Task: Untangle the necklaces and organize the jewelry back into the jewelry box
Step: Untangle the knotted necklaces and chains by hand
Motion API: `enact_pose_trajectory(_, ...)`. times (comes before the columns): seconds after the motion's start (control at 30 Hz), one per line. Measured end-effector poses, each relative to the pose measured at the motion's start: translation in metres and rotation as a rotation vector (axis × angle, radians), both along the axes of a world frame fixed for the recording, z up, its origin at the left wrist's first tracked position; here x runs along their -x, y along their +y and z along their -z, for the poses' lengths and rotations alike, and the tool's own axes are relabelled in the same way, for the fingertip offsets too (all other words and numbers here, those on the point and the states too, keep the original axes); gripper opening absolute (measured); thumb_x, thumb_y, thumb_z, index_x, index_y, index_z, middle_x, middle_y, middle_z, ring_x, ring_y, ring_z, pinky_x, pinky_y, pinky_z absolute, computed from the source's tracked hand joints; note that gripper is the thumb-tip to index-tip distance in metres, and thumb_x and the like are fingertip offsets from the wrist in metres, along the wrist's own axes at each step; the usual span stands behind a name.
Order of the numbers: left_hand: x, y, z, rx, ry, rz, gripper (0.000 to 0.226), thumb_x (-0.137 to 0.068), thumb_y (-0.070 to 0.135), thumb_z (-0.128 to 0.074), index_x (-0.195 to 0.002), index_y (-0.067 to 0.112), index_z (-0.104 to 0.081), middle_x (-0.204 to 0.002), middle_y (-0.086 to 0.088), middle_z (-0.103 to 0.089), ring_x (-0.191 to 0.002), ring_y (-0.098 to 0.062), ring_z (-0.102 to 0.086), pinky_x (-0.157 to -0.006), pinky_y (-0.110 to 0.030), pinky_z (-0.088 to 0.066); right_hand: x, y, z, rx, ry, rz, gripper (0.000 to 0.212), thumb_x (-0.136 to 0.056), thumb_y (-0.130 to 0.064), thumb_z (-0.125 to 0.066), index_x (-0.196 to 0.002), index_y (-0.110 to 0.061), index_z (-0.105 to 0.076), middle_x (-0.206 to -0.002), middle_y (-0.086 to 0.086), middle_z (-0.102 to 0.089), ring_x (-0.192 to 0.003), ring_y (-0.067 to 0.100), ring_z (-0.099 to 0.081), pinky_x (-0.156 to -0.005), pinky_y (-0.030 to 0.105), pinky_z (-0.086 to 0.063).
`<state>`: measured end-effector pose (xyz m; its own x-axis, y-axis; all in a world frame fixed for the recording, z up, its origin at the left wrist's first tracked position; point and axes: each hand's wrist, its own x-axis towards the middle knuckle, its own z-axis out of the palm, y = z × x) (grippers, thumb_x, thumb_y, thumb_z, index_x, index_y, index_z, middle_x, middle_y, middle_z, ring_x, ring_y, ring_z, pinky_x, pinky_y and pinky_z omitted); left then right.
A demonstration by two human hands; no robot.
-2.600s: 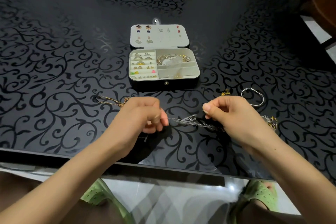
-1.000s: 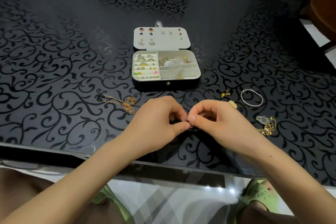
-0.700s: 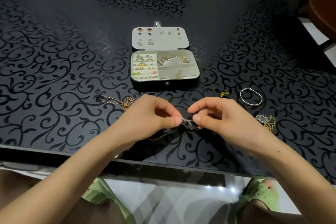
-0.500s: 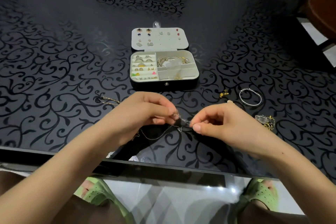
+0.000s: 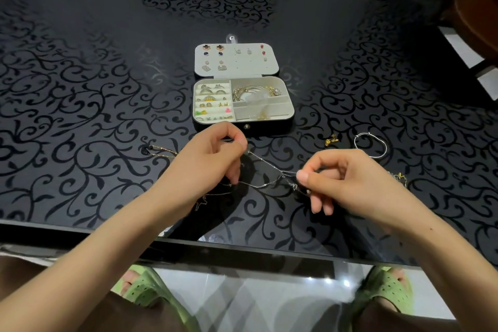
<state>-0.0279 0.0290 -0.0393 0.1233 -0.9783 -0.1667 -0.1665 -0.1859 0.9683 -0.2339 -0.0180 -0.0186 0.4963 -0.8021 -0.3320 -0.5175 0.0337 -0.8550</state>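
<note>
- Now, the step in hand is untangling. Nothing from this bundle is ready for stowing.
- The left hand pinches a thin silver chain between thumb and forefinger, its other fingers curled under. It is held above the surface, just in front of the box.
- The right hand pinches the same chain farther along, thumb against forefinger, with its lower fingers hanging loose.
- One strand runs between the two pinches and a second sags lower. A small pendant hangs just under the right thumb.
- More strand trails below the left wrist. I cannot tell whether this is one necklace or two.
- The box is open with its lid laid back. Studs are on the lid, rings in the left rolls and bangles at rear right.
- Out on the surface are a gold chain left of the left hand, and a charm and a bangle right of the box. A gold cluster lies beside the right wrist.
- Judgement: about midway, since several pieces are yet to be boxed.
- Next move: find where the strands cross, then ease one through with slack.
- Risk: a hard pull would likely cinch the knot in such fine links.
</note>
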Motion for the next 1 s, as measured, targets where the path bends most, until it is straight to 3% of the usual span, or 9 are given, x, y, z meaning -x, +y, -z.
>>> enact_pose_trajectory(0.1,-0.001,0.002,0.001,0.069,0.029,-0.010,0.020,-0.095,0.017,-0.047,-0.077,0.021,-0.053,-0.057,-0.009,-0.028,-0.051,-0.024,-0.028,-0.055,-0.032,-0.024,0.001,-0.001,0.000,-0.006,-0.003,0.130,0.026,-0.090,-0.024,-0.058,-0.069,-0.009,-0.058,-0.049,0.008,-0.063,-0.037,0.014,-0.046,-0.041,0.009,-0.033)
enact_pose_trajectory(0.2,-0.002,0.007,-0.003,0.123,0.046,-0.054,0.018,-0.095,0.021,-0.049,-0.078,0.022,-0.054,-0.063,-0.021,-0.022,-0.059,-0.036,-0.018,-0.059,-0.043,-0.014,0.000,-0.003,0.004,-0.014,0.073,0.202,0.027,-0.093,-0.024,-0.055,-0.072,-0.006,-0.057,-0.045,0.006,-0.061,-0.032,0.011,-0.040,-0.036,0.009,-0.030)
enact_pose_trajectory(0.4,-0.008,0.009,-0.005,0.231,0.123,-0.149,0.015,-0.092,0.023,-0.054,-0.077,0.023,-0.055,-0.053,-0.004,-0.022,-0.056,-0.029,-0.015,-0.059,-0.044,-0.013,0.000,-0.001,0.014,0.194,0.329,0.148,0.033,-0.092,-0.032,-0.055,-0.064,-0.014,-0.057,-0.041,-0.003,-0.059,-0.036,0.000,-0.046,-0.052,0.018,-0.028)
enact_pose_trajectory(0.53,-0.008,0.004,-0.008,0.231,0.112,-0.130,0.016,-0.092,0.022,-0.054,-0.076,0.024,-0.058,-0.054,-0.005,-0.023,-0.057,-0.029,-0.017,-0.052,-0.029,-0.020,-0.001,-0.001,0.014,0.245,0.269,0.160,0.033,-0.087,-0.034,-0.062,-0.064,-0.011,-0.062,-0.049,0.003,-0.060,-0.041,0.002,-0.044,-0.054,0.015,-0.029)
enact_pose_trajectory(0.67,-0.007,-0.002,-0.009,0.201,0.096,-0.117,0.018,-0.092,0.023,-0.053,-0.075,0.027,-0.058,-0.059,-0.008,-0.024,-0.061,-0.031,-0.018,-0.055,-0.026,-0.024,0.000,-0.001,0.002,0.210,0.082,0.161,0.025,-0.084,-0.032,-0.066,-0.066,-0.015,-0.067,-0.051,-0.001,-0.050,-0.046,0.002,-0.039,-0.046,0.009,-0.029)
enact_pose_trajectory(0.77,-0.006,-0.008,-0.008,0.175,0.112,-0.144,0.016,-0.093,0.023,-0.054,-0.077,0.023,-0.055,-0.054,0.001,-0.030,-0.053,-0.016,-0.028,-0.056,-0.026,-0.026,0.001,0.000,-0.008,0.159,-0.023,0.109,0.006,-0.083,-0.023,-0.067,-0.082,-0.020,-0.073,-0.063,0.011,-0.056,-0.059,0.011,-0.047,-0.060,0.015,-0.037)
enact_pose_trajectory(0.87,-0.002,-0.013,-0.010,0.167,0.163,-0.164,0.017,-0.094,0.023,-0.052,-0.077,0.022,-0.053,-0.050,0.007,-0.030,-0.049,-0.012,-0.032,-0.056,-0.026,-0.024,0.008,0.001,-0.008,0.278,0.114,0.061,0.032,-0.081,-0.015,-0.070,-0.109,-0.032,-0.067,-0.077,-0.011,-0.068,-0.065,0.017,-0.057,-0.074,0.021,-0.048)
enact_pose_trajectory(1.0,0.000,-0.015,-0.014,0.181,0.218,-0.155,0.015,-0.094,0.022,-0.051,-0.079,0.020,-0.053,-0.047,0.009,-0.028,-0.046,-0.013,-0.027,-0.055,-0.027,-0.026,0.011,0.009,-0.009,0.555,0.344,0.022,0.055,-0.080,-0.014,-0.071,-0.123,-0.045,-0.055,-0.098,-0.025,-0.065,-0.075,0.001,-0.060,-0.082,0.017,-0.043)
